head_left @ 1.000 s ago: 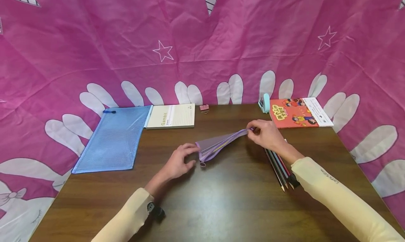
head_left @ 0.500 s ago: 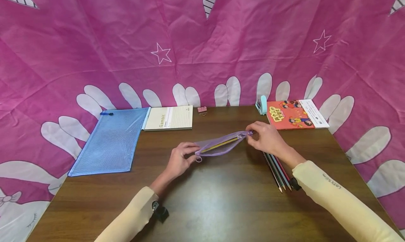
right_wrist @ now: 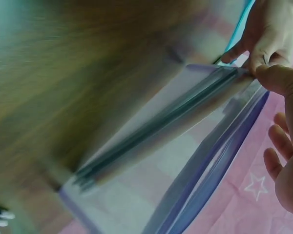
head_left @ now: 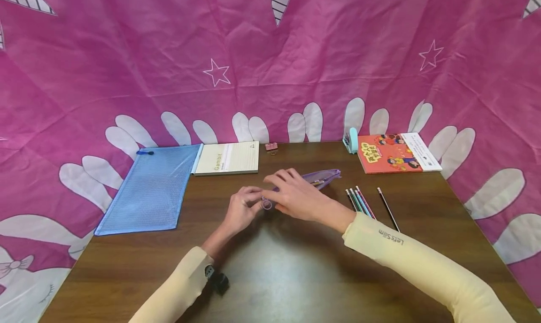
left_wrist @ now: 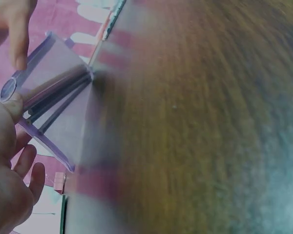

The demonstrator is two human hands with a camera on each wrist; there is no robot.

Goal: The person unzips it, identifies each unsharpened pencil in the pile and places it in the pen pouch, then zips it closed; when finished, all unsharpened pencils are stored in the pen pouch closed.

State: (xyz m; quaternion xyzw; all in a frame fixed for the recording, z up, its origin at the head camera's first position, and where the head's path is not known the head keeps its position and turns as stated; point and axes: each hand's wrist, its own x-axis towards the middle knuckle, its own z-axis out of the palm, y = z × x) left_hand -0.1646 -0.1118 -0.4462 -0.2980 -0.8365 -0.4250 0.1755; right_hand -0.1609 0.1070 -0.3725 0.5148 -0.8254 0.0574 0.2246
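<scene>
A see-through purple mesh zipper pouch (head_left: 323, 176) with long pencil-like sticks inside is held above the table, its mouth partly apart. My left hand (head_left: 243, 210) pinches the pouch's left corner between thumb and fingers, beside the round zipper pull (head_left: 266, 204). Over that same end reaches my right hand (head_left: 297, 196), fingers loosely bent. In the left wrist view the tip of a right-hand finger (left_wrist: 20, 61) lies by the pouch edge above the ring, not through it. The right wrist view shows the right thumb (right_wrist: 278, 78) close against the left fingertips.
Several pencils (head_left: 363, 203) lie right of the pouch, with one dark pencil (head_left: 388, 209) apart. Along the back are a blue mesh bag (head_left: 148, 191), a notebook (head_left: 228, 157), a pink clip (head_left: 271, 146), a mint stapler-like item (head_left: 351, 141) and a red book (head_left: 393, 154).
My right hand has let go of the pouch's right end and moved left to the zipper-pull end. My left hand keeps its hold on the pouch. The pencils on the right are now less covered.
</scene>
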